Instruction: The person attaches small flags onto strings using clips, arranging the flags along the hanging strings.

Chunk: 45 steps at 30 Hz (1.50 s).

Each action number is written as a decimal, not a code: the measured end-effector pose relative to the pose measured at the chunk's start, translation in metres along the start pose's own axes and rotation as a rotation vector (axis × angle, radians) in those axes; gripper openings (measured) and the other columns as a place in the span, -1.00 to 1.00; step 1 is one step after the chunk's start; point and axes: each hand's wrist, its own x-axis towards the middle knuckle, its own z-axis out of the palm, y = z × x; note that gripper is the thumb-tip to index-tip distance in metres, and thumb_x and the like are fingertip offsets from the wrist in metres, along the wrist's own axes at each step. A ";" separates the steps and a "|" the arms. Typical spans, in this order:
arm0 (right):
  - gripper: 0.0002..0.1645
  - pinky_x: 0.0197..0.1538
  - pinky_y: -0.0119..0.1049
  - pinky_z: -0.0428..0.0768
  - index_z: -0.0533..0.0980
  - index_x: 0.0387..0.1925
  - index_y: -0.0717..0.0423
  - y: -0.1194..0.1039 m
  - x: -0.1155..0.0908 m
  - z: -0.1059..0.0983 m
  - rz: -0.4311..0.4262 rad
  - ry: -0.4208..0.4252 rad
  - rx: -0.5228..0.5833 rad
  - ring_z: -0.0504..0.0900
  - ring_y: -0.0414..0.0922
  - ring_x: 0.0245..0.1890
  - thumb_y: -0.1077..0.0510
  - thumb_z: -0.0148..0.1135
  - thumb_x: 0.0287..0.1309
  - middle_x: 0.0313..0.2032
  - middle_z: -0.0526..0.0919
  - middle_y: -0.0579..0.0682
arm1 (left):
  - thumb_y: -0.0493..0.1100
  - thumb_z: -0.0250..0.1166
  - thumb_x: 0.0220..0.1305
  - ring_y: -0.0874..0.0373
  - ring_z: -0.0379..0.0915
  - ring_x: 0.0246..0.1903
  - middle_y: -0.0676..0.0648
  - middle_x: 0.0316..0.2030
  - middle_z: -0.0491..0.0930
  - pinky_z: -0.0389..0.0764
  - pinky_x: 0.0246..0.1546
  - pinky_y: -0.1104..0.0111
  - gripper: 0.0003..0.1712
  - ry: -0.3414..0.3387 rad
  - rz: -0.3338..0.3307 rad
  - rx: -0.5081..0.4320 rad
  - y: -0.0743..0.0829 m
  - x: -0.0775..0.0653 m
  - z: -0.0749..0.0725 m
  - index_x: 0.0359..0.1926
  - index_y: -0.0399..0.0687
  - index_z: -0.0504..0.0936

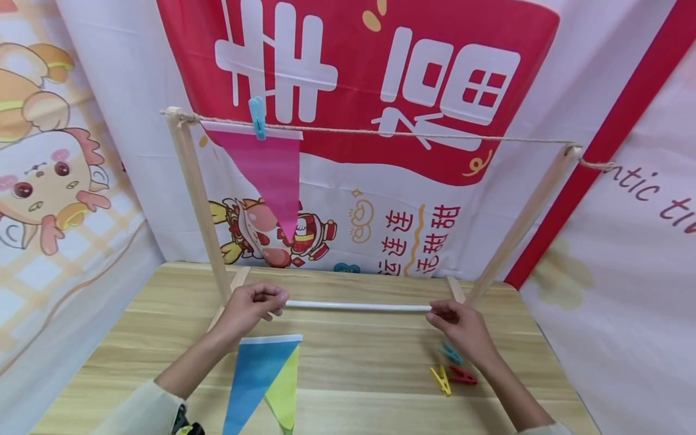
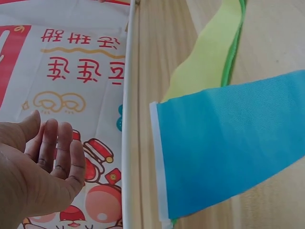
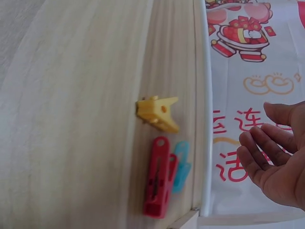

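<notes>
My left hand (image 1: 251,309) hovers near the left upright, its fingers loosely bent with nothing in them in the left wrist view. Likewise my right hand (image 1: 463,329) has relaxed, bare fingers beside the right upright. Between them runs a white rod (image 1: 359,306) low across the frame, its ends hidden behind the hands in the head view; both wrist views show it apart from the fingers. A pink pennant (image 1: 269,166) hangs on the twine (image 1: 413,134), held by a light blue clothespin (image 1: 258,118). On the table lie a blue pennant (image 1: 258,371) and a yellow-green one (image 1: 284,386).
Near the right hand lie a yellow clothespin (image 1: 441,380), a red one (image 1: 463,375) and a blue one (image 1: 451,353). Two wooden uprights (image 1: 198,199) carry the twine over the wooden table (image 1: 370,368). A printed cloth (image 1: 337,181) hangs behind.
</notes>
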 end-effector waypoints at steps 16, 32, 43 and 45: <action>-0.61 0.03 -0.36 0.78 0.77 0.15 0.28 0.031 -0.003 -0.001 0.093 -0.057 -0.122 0.83 -0.07 -0.05 0.14 0.58 0.42 -0.04 0.89 0.13 | 0.02 0.48 0.59 0.07 0.75 -0.07 -0.14 -0.04 0.85 0.82 -0.01 0.24 -0.65 0.045 -0.077 0.048 -0.031 -0.004 -0.004 0.13 -0.16 0.81; -0.57 0.18 0.04 0.84 0.77 0.12 0.18 0.046 -0.013 -0.005 0.160 -0.155 -0.206 0.82 -0.04 0.02 -0.03 0.60 0.42 0.01 0.89 0.06 | -0.11 0.51 0.55 0.10 0.69 -0.08 -0.14 -0.02 0.85 0.78 -0.05 0.32 -0.73 0.068 -0.066 0.106 -0.059 -0.006 -0.012 0.07 -0.22 0.85; -0.57 0.10 -0.06 0.83 0.78 0.07 0.20 0.057 -0.015 -0.004 0.142 -0.138 -0.246 0.84 -0.06 -0.05 0.03 0.68 0.32 -0.08 0.90 0.05 | -0.22 0.55 0.49 0.13 0.68 -0.18 -0.12 -0.14 0.85 0.73 -0.21 0.43 -0.80 0.043 -0.029 0.232 -0.073 -0.008 -0.013 0.03 -0.23 0.84; -0.55 0.10 -0.08 0.82 0.78 0.07 0.20 0.057 -0.014 -0.003 0.134 -0.139 -0.253 0.84 -0.06 -0.05 0.01 0.69 0.30 -0.08 0.91 0.04 | -0.25 0.57 0.46 0.14 0.70 -0.18 -0.11 -0.16 0.85 0.74 -0.21 0.42 -0.80 0.039 -0.015 0.265 -0.075 -0.008 -0.014 0.01 -0.24 0.85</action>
